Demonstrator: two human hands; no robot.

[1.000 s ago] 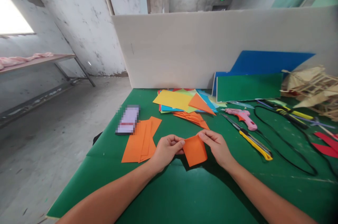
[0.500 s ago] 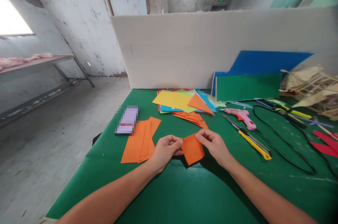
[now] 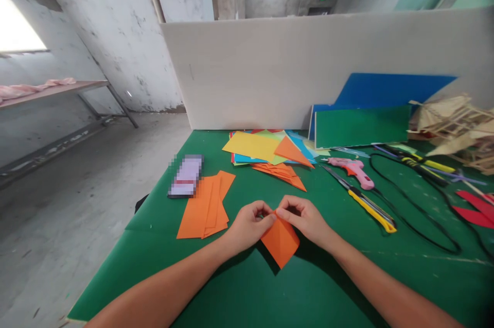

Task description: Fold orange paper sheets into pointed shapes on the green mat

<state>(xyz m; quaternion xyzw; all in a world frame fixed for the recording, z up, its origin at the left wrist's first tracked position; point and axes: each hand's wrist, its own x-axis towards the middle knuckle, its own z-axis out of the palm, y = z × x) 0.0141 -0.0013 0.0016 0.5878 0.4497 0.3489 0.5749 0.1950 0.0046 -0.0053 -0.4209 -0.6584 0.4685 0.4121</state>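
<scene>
A small orange sheet of paper (image 3: 281,245) is held just above the green table, turned so one corner points toward me. My left hand (image 3: 252,222) pinches its far corner between thumb and fingers. Close beside it, my right hand (image 3: 303,217) pinches the same corner from the other side, and the thumbs nearly meet. Left of my hands lie several loose orange paper strips (image 3: 196,212). Beyond my hands rests a fanned pile of folded orange papers (image 3: 283,173).
A phone (image 3: 187,176) lies at the left edge of the green table (image 3: 270,302). Coloured sheets (image 3: 250,145) are stacked at the back. To the right are a pink glue gun (image 3: 357,171) with its black cord, a yellow utility knife (image 3: 372,209) and red pieces (image 3: 478,207).
The orange paper has turned so a corner points toward me and has come slightly nearer. Both hands have moved closer together, now meeting at its far corner.
</scene>
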